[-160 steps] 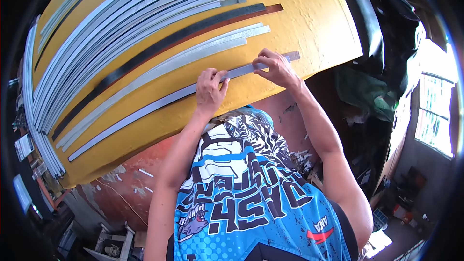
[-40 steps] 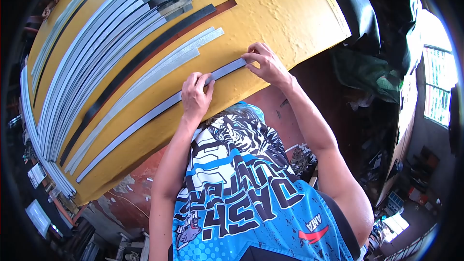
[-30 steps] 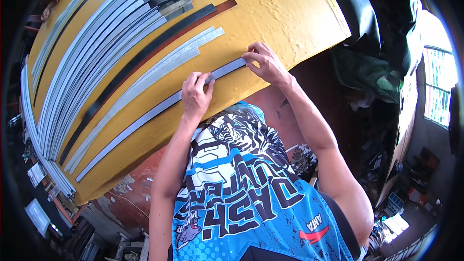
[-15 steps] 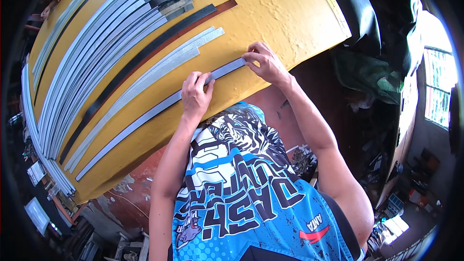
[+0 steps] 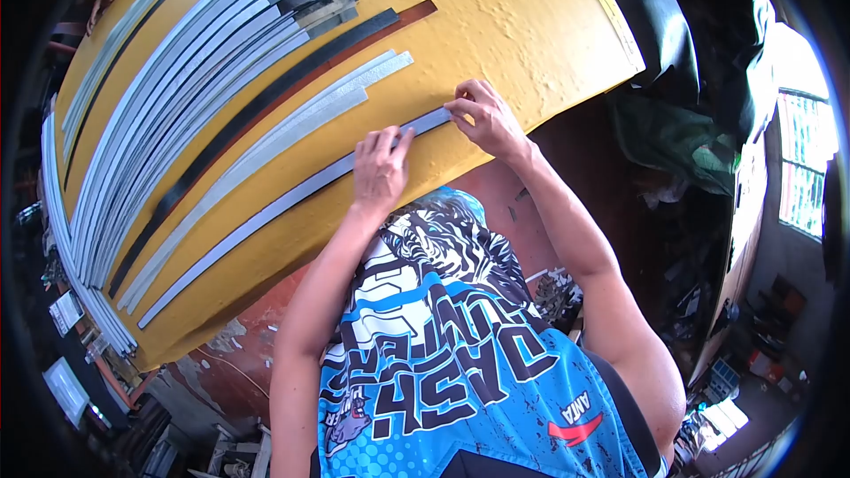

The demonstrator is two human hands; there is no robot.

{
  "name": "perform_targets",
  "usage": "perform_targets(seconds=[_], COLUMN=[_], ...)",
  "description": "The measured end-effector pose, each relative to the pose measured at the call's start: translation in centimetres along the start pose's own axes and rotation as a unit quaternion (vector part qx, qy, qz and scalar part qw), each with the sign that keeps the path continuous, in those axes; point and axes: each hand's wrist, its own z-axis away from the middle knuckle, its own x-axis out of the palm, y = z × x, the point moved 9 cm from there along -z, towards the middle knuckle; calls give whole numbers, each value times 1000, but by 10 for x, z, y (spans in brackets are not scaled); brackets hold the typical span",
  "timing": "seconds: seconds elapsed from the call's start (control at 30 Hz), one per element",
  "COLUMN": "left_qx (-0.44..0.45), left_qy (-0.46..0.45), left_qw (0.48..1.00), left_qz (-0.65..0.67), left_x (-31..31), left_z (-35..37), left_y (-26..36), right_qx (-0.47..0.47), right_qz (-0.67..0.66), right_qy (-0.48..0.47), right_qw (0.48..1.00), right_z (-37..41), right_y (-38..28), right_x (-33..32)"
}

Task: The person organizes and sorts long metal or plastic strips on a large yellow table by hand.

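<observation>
1. Stretches the left arm up from the lower middle of the frame, left hand (image 5: 381,173) palm down at the near edge of the yellow table (image 5: 522,18).
2. Keeps nothing gripped on that side: fingers (image 5: 396,140) almost straight and close together, tips lying flat on the long grey strip (image 5: 266,214).
3. Brings the right arm in from the lower right, wrist bent, right hand (image 5: 489,119) just right of the left one, near it but apart.
4. Pinches the strip's right end between right thumb and forefinger (image 5: 456,108), the other fingers loosely curled above the table.
5. Lying flat in a shallow curve from mid-frame down to the lower left, close to the table's near edge.
6. Further up and left: silvery textured strips (image 5: 292,128), a black strip (image 5: 367,28), then a bundle of grey strips (image 5: 177,71).
</observation>
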Motion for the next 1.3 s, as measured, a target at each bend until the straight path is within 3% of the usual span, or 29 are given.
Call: perform_targets(seconds=[0.1, 0.3, 0.37, 0.4, 0.47, 0.53, 0.57, 0.67, 0.7, 0.73, 0.8, 1.3], left_qx=[56, 36, 23, 16, 7, 29, 4, 3, -16, -21, -23, -187], left_qy=[-19, -55, -65, -70, -71, -23, -81, -62, -107, -105, -130, -63], left_qw=[998, 998, 998, 997, 997, 997, 995, 998, 994, 994, 991, 976], left_qz=[8, -1, 0, 23, 44, 68, 63, 12, 16, 13, 1, -91], left_x=[22, 41, 41, 41, 36, 13, 19, 18, 30, 34, 43, -53], left_z=[-15, -31, -34, -33, -32, -22, -10, 19, 24, 26, 31, 155], left_y=[27, 46, 44, 41, 34, 30, 20, 10, 8, 6, 6, -104], right_qx=[-10, 9, 150, 148, 122, 89, 65, -7, -24, -2, 22, 105], right_qz=[10, -48, -202, -201, -128, -80, -69, -70, -33, -36, 77, 185], right_qy=[14, 22, 94, 95, 246, 261, 237, 122, 42, -15, -73, -70], right_qw=[1000, 999, 963, 964, 953, 958, 967, 990, 998, 999, 994, 975], right_z=[0, 1, 7, 10, 29, 37, 39, 36, 36, 35, 36, 47], right_y=[0, 7, 32, 34, 40, 22, 7, -48, -62, -67, -64, -48], right_x=[-1, -2, -12, -12, -35, -37, -29, 8, 31, 50, 67, 78])
